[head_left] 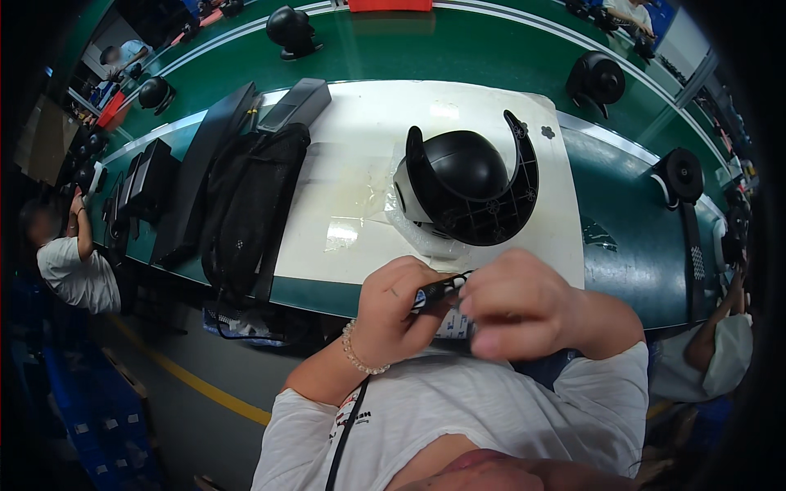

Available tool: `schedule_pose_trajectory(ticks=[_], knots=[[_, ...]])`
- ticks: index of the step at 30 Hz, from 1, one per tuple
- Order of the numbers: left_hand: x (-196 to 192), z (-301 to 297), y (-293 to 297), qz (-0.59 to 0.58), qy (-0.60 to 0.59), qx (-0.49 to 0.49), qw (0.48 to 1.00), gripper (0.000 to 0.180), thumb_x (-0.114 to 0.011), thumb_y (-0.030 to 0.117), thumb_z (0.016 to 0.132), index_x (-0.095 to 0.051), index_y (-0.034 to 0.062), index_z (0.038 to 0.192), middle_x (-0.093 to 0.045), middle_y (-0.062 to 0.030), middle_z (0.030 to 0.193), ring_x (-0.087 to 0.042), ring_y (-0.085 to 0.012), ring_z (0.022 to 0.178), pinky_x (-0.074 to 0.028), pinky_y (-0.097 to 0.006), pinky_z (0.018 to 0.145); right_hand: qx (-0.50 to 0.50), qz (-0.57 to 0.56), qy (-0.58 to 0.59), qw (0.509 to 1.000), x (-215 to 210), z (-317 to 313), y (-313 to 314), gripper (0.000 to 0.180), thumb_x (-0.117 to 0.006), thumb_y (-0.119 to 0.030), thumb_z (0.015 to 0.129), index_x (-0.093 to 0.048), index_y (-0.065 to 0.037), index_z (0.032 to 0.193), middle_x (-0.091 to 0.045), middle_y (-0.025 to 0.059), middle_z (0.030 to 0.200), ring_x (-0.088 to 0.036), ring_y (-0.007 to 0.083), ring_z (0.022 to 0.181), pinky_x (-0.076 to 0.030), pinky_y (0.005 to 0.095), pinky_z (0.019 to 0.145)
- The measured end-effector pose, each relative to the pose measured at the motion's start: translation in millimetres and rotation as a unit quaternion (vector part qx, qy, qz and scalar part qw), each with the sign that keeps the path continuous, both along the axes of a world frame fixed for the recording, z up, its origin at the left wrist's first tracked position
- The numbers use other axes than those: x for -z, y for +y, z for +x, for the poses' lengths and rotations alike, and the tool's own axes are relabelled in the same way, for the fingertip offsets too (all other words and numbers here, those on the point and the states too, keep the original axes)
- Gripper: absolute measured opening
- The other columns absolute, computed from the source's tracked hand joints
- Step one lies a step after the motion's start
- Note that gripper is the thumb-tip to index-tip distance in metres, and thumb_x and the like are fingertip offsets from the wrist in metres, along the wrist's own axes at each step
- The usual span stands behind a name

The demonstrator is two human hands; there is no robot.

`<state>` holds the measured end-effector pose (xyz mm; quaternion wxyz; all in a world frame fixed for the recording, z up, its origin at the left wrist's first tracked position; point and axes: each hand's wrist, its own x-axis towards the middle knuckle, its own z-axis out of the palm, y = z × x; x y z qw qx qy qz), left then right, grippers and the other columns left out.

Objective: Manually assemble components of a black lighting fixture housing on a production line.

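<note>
My left hand (395, 315), with a beaded bracelet at the wrist, is closed around a small, narrow black piece (440, 291) that has a pale bluish spot on it. Close against that piece, my right hand (520, 304) has its fingers curled together and slightly blurred; what they pinch is hidden. Both hands are in front of my chest, at the bench's near edge. Just beyond them a round black device (471, 168) with a curved, ribbed black shell rests on a clear plastic-wrapped pad on the white board.
The white board (327, 188) lies on a green bench (647, 254). To the left are a black mesh bag (254, 204), a grey box (295, 104) and long black boxes. More black devices (291, 33) stand on the green line behind. Other people (78, 262) work at the sides.
</note>
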<state>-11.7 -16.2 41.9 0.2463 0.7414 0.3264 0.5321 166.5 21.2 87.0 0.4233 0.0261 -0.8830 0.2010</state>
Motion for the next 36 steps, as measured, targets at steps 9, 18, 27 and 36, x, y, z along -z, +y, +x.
schedule_pose_trajectory(ticks=[9, 18, 27, 36], knots=[[3, 0, 4, 0.014, 0.067, -0.060, 0.996, 0.032, -0.070, 0.000, 0.058, -0.063, 0.0081, 0.088, -0.057, -0.0078, 0.084, -0.053, -0.0215, 0.074, -0.042, -0.028, 0.059, 0.203, -0.169, 0.058, 0.963, 12, 27, 20, 0.069, -0.053, 0.014, 0.074, -0.022, -0.014, 0.128, -0.044, 0.0097, 0.105, -0.055, 0.0150, 0.082, -0.042, 0.0226, 0.065], [6, 9, 17, 0.060, 0.131, -0.185, 0.972, 0.021, -0.074, 0.011, 0.058, -0.068, 0.0131, 0.078, -0.033, -0.0203, 0.135, -0.045, -0.0244, 0.096, -0.040, -0.030, 0.076, 0.237, -0.221, 0.041, 0.945, 9, 18, 26, 0.057, -0.055, 0.011, 0.073, -0.035, -0.009, 0.122, -0.049, 0.0086, 0.104, -0.056, 0.0125, 0.080, -0.041, 0.0223, 0.064], [11, 12, 22, 0.085, 0.119, -0.173, 0.974, 0.027, -0.072, 0.007, 0.053, -0.067, 0.0135, 0.079, -0.031, -0.0219, 0.136, -0.045, -0.0215, 0.094, -0.034, -0.027, 0.081, 0.304, 0.150, -0.087, 0.937, 5, 16, 13, 0.037, -0.060, -0.013, 0.068, -0.057, -0.019, 0.105, -0.057, 0.0087, 0.100, -0.059, 0.0256, 0.084, -0.048, 0.0307, 0.063], [13, 13, 23, 0.083, 0.132, -0.187, 0.970, 0.021, -0.075, 0.010, 0.056, -0.066, 0.0111, 0.076, -0.029, -0.0216, 0.137, -0.042, -0.0223, 0.098, -0.034, -0.027, 0.081, 0.298, -0.058, 0.023, 0.953, 14, 36, 10, 0.056, -0.059, 0.012, 0.068, -0.037, -0.004, 0.118, -0.060, 0.0064, 0.088, -0.057, 0.0225, 0.078, -0.041, 0.0340, 0.074]])
